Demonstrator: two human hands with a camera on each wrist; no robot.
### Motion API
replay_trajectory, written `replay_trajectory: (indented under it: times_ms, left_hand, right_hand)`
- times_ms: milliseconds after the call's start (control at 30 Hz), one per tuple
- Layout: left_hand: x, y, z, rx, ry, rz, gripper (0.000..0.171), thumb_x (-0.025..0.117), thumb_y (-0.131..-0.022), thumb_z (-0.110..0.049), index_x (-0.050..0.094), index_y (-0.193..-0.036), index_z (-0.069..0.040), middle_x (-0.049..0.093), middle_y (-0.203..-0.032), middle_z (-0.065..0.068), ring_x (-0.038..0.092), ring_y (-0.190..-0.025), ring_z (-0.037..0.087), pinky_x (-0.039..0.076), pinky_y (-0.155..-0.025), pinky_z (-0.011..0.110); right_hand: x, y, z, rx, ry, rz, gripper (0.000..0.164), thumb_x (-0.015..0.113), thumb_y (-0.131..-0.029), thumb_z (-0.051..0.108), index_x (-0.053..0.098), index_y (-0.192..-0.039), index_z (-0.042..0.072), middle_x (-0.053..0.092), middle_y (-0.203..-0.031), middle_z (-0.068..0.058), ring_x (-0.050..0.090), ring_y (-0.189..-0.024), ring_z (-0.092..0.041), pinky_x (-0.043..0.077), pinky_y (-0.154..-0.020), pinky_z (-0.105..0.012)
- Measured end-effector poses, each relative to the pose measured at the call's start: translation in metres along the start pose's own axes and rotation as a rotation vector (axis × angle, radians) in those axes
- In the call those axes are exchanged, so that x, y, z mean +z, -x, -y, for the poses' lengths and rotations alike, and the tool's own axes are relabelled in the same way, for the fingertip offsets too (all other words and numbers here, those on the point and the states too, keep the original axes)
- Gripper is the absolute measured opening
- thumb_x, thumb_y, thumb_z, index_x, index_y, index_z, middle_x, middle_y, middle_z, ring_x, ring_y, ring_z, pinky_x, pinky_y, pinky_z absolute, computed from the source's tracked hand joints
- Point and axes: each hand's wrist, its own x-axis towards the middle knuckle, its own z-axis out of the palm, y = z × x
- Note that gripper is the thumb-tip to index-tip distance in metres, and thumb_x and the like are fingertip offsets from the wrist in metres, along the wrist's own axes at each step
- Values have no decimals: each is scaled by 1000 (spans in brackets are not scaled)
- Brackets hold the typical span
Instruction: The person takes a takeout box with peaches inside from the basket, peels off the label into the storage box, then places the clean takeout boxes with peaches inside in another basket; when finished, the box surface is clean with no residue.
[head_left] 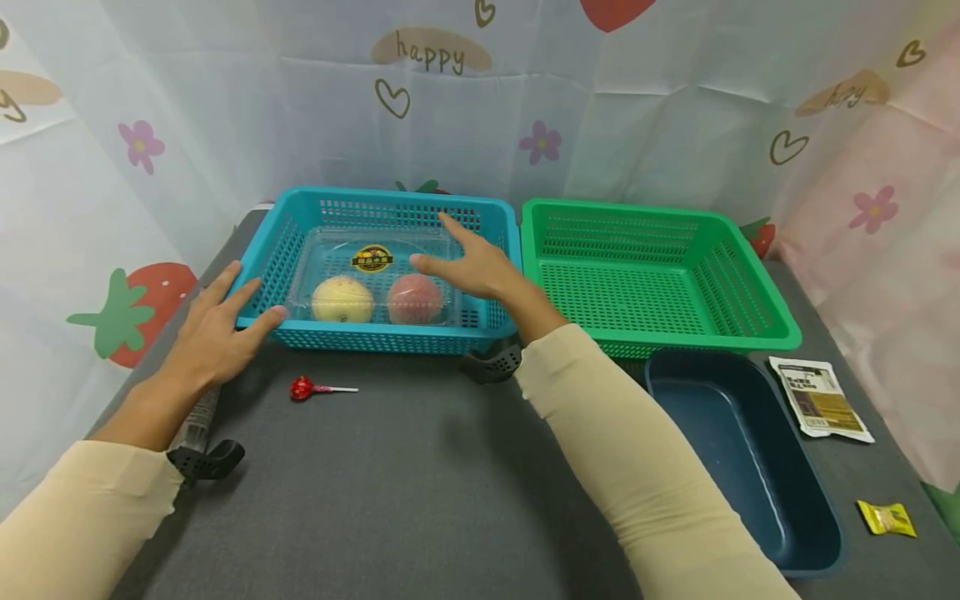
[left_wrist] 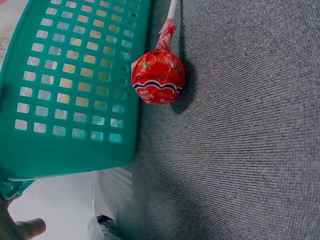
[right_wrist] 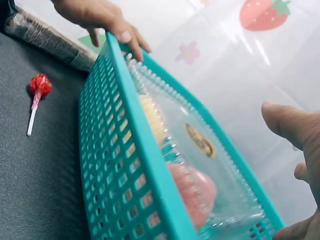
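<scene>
A blue plastic basket (head_left: 386, 337) holds a clear plastic fruit box (head_left: 420, 242) with a gold and black label. Inside the box lie a yellowish round fruit (head_left: 342, 298) and a pink round fruit (head_left: 415, 299). At the basket's front left corner, my left hand (head_left: 213, 337) rests with spread fingers; its fingertips meet the rim in the right wrist view. Over the box's right part hovers my right hand (head_left: 480, 262), fingers extended and thumb apart, holding nothing. A red-wrapped lollipop (head_left: 303, 388) lies on the table in front of the basket.
Right of the blue basket stands a green basket (head_left: 622, 296). A dark blue tub (head_left: 750, 467) sits in front of it, with a white and brown packet (head_left: 821, 398) and a small yellow wrapped piece (head_left: 887, 518) farther right. A printed wrapper (head_left: 198, 421) lies partly under my left forearm.
</scene>
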Motion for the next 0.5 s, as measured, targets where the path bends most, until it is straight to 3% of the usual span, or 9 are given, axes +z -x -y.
replay_trajectory:
  times_ms: [267,500]
  left_hand:
    - [0,1,2,-13,-4,-3,77,40,-98,-54,28,-149,3,3,-159,18,3,-139,51,9,-101,73]
    - [1,0,0,-17,7,7,78,40,-98,-55,26,-150,3,1,-159,18,1,-139,50,6,-103,71]
  right_hand:
    - [16,-10,-7,60,-48,40,88,60,-87,59,14,-156,30,16,-159,-4,21,-142,-31,29,-106,-55]
    - [22,-13,-15,112,-117,91,86,62,-89,53,12,-156,33,15,-159,-6,26,-139,-34,36,-101,-55]
